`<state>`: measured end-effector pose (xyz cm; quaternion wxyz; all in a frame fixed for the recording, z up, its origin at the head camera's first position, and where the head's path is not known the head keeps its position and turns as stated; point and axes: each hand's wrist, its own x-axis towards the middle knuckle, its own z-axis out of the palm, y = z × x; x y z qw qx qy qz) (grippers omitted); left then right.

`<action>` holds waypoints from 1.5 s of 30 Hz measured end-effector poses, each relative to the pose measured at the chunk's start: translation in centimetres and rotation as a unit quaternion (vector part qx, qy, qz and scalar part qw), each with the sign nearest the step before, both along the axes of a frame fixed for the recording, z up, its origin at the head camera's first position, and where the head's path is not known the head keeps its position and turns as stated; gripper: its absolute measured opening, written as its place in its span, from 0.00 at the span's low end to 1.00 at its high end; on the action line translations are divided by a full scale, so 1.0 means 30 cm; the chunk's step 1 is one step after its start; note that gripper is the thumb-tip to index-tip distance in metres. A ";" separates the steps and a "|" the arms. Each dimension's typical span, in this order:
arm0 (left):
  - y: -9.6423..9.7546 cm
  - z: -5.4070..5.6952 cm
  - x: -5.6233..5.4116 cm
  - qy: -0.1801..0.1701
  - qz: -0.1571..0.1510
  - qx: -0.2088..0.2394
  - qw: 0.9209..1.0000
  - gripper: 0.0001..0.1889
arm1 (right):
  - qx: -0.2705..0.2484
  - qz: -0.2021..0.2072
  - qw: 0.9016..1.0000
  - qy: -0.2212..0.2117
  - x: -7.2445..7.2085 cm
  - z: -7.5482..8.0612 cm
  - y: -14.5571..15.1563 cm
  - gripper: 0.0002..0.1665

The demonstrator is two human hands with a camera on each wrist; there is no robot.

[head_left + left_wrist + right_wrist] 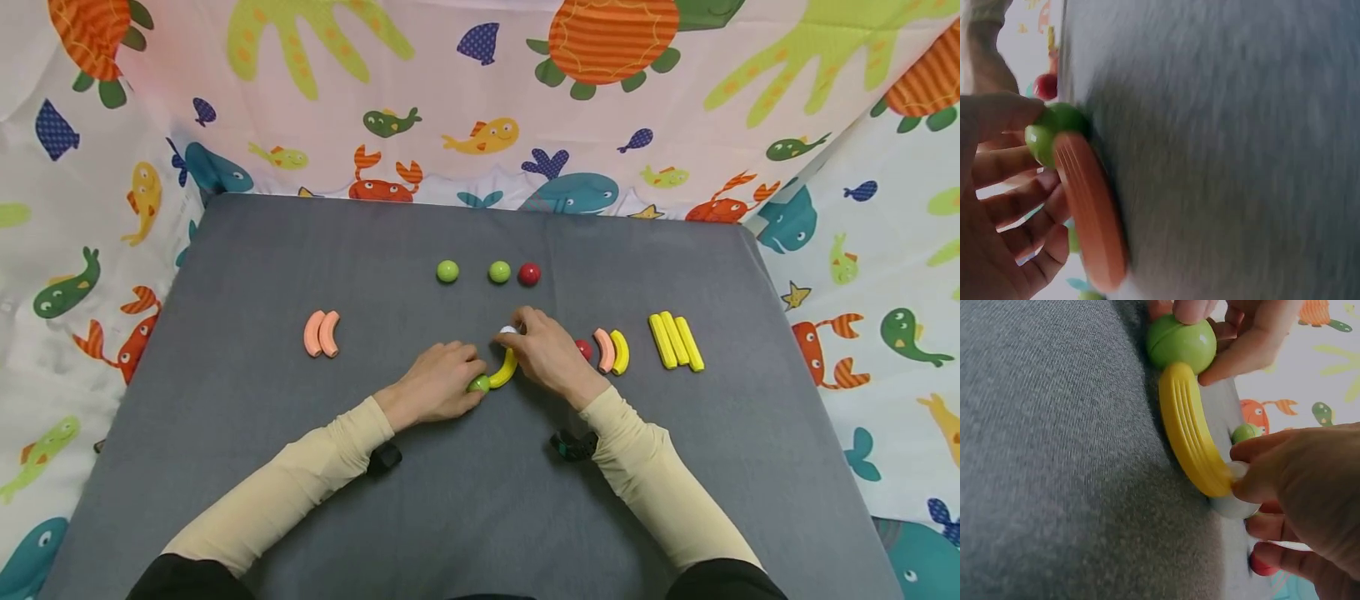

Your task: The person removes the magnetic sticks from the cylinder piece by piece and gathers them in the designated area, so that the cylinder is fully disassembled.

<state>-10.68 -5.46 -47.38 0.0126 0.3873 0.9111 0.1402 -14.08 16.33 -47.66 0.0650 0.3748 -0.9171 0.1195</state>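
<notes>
My left hand [442,383] pinches a green ball [1182,344] between thumb and fingers, low over the grey table. From one side of that ball a salmon curved stick [1091,212] extends, under the left fingers in the left wrist view. On its other side, a yellow curved stick [1188,431] meets the ball. My right hand [551,350] pinches a white ball [1235,503] at the far end of the yellow stick. In the head view the left hand hides the salmon stick, and the right fingers cover most of the white ball.
Two green balls, one a green ball [447,272], and a red ball [529,274] lie farther back. Salmon curved sticks [312,334] lie left. Beyond my right hand are another red ball [583,349], a salmon stick [603,350], a yellow curved stick [620,352] and straight yellow sticks [663,341].
</notes>
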 end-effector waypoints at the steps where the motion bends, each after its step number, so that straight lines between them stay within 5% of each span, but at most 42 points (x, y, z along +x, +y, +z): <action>1: -0.011 0.003 -0.006 0.008 0.006 -0.005 1.000 0.09 | 0.000 -0.001 1.000 0.007 0.002 0.002 0.004 0.15; 5: -0.052 0.012 -0.036 0.051 0.022 0.000 0.998 0.09 | -0.011 0.003 1.000 0.012 0.025 0.009 0.018 0.11; 13: -0.073 0.011 -0.062 0.072 0.026 -0.002 0.997 0.13 | -0.024 0.049 0.995 -0.086 0.101 0.012 -0.019 0.11; 20: -0.039 0.000 -0.020 0.153 -0.049 0.008 0.987 0.02 | -0.009 0.041 0.995 -0.088 0.120 0.014 -0.035 0.12; 23: -0.025 -0.015 -0.004 0.155 -0.069 0.010 0.986 0.04 | -0.013 0.051 0.995 -0.079 0.122 0.012 -0.041 0.12; 33: -0.017 -0.024 0.015 0.110 -0.057 0.030 0.992 0.07 | -0.034 0.072 0.994 -0.072 0.119 -0.001 -0.045 0.06; 39: -0.022 -0.017 0.024 0.094 -0.065 0.021 0.993 0.06 | -0.058 -0.001 0.994 -0.092 0.035 0.043 -0.013 0.13; 45: -0.032 -0.018 0.040 0.081 -0.071 0.016 0.994 0.06 | -0.070 -0.132 0.989 -0.017 -0.125 0.037 -0.001 0.16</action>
